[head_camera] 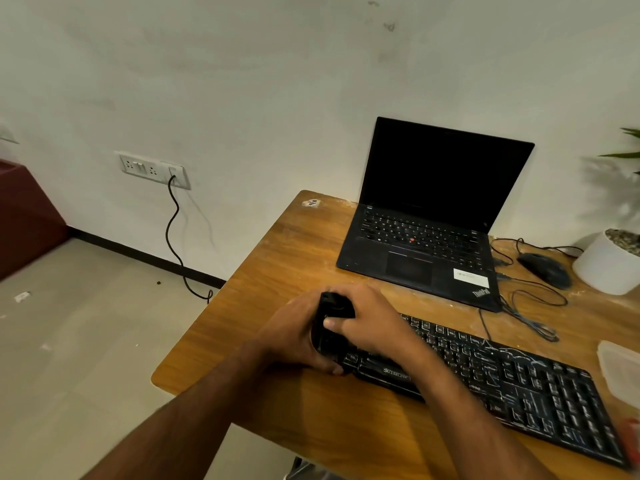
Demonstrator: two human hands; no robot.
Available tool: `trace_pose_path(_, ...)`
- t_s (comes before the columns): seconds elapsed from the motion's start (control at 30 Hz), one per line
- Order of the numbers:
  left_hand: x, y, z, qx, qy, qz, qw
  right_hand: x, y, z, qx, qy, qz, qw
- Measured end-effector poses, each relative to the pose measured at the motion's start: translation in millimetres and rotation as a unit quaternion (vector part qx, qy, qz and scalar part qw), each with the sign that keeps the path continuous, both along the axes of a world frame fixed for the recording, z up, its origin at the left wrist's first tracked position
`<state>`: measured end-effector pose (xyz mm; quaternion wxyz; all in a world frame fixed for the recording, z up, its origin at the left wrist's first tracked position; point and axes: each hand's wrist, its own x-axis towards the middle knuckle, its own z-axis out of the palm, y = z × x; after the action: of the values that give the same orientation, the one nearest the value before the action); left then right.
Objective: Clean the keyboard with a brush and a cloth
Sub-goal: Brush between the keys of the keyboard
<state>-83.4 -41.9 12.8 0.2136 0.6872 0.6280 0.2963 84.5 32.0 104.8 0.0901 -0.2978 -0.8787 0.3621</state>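
The black keyboard (512, 386) lies slantwise on the wooden table (277, 258), white dusty marks across its keys. At its left end both hands close round a small black object (331, 327) held upright; blur hides whether it is the brush. My left hand (294, 336) grips it from the left side. My right hand (375, 318) curls over its top, thumb pressed on its face, wrist lying over the keyboard's left keys. No cloth is in view.
An open black laptop (429, 237) stands behind the keyboard. A black mouse (545, 268) with looping cables, a white plant pot (606, 268) and a translucent plastic container (620, 372) sit at the right. The table's left edge drops to the floor.
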Motion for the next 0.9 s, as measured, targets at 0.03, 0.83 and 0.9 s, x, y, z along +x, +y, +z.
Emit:
trace_pose_path(0.03,0,1,0,0.002,-0.002,-0.002,1.0,1,4,2,-0.005,-0.009,0.005,1.0)
trace_pose_path(0.83,3,-2,6,-0.016,0.004,0.003,1.0,7,10,16,0.027,-0.01,-0.074,0.997)
trace_pose_path(0.9,3,-1,7,-0.022,-0.002,0.004,1.0,8,4,11,0.023,-0.004,-0.069,0.997)
